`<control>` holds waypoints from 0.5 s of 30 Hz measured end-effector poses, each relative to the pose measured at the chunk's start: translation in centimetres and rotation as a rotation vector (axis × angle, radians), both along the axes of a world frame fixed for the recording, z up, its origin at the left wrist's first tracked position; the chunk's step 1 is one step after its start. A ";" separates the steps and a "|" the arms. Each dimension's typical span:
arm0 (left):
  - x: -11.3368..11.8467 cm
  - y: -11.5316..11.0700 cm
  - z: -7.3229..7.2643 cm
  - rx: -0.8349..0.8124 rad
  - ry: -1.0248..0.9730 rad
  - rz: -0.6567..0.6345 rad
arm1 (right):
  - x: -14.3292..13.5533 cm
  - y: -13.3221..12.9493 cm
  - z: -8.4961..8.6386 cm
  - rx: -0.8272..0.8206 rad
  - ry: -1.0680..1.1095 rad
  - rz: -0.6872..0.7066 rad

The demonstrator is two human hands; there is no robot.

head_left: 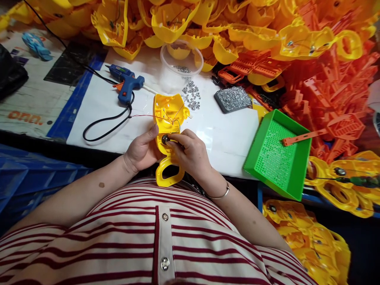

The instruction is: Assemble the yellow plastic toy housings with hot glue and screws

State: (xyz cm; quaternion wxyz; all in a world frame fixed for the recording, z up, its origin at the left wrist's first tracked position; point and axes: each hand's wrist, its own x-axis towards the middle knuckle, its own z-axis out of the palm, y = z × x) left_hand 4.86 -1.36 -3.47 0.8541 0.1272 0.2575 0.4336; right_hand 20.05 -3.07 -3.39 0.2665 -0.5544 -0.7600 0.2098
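Observation:
My left hand (144, 149) is closed around the left side of a yellow plastic toy shell (162, 126), its thumb along the edge. The shell's hollow inside faces up, with thin red and dark wires in it and a ring-shaped handle (170, 182) at its near end. A small round dark part, perhaps a speaker (165, 139), sits in the lower section. My right hand (190, 152) pinches at this round part with thumb and forefinger. The fingers partly cover it, so whether it is seated cannot be told.
A blue glue gun (126, 82) lies on the white sheet, its black cord looped. Behind are a clear tub (172, 75), loose screws (192, 95) and a dark tray of screws (233, 98). A green basket (257, 158) stands right, near orange parts (335, 107). Yellow shells (175, 27) line the back.

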 end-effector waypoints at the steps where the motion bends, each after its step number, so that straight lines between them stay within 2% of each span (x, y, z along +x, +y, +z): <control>1: 0.0 0.0 0.0 0.017 0.009 0.004 | -0.2 0.0 0.4 -0.031 -0.021 -0.016; 5: 0.1 0.0 -0.1 0.084 0.046 0.025 | -1.2 -0.1 2.1 -0.125 -0.211 -0.065; 8: -0.1 0.1 -0.2 0.085 0.061 -0.003 | -2.2 -0.1 2.8 -0.122 -0.389 -0.066; 12: -0.2 0.3 -0.1 0.043 0.058 -0.006 | -2.4 -0.2 2.5 -0.069 -0.471 -0.041; 15: -0.1 0.3 0.0 0.010 0.045 0.016 | -1.3 -0.7 1.4 0.125 -0.352 0.005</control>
